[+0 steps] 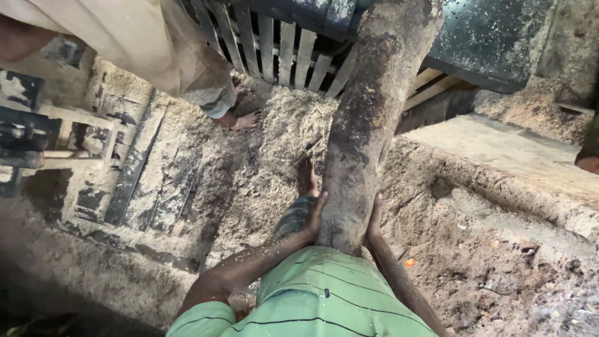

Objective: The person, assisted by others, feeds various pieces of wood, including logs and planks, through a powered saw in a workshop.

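View from my head, looking down. At far left, well away from my fingers, lie dark wooden planks (134,168) half buried in sawdust (249,168). Above and left of my hands stands another person, shown only as a beige trouser leg (156,43) and a bare foot (240,120) planted in the sawdust.

My left hand (314,215) lies flat against the left flank of the log (368,118), fingers (321,201) stretched upward along the bark, not curled round it. Just beyond those fingertips my own bare foot (306,178) rests in the sawdust. The log runs between my two hands: its near end butts against my green striped shirt (324,293), and the trunk rises away from my fingers toward the slatted wooden frame (287,50) and the dark machine housing (493,37) at the top of the view. My right hand (375,218) presses the right flank in the same manner, fingers extended, palm on the bark. Neither hand closes fully; the log is clamped between two open palms.

As I judge it, the log is raised and braced but its far end appears only to reach the frame; seating it is not yet done. To the right of my right fingers, well apart, lies a raised earthen ledge (518,156).
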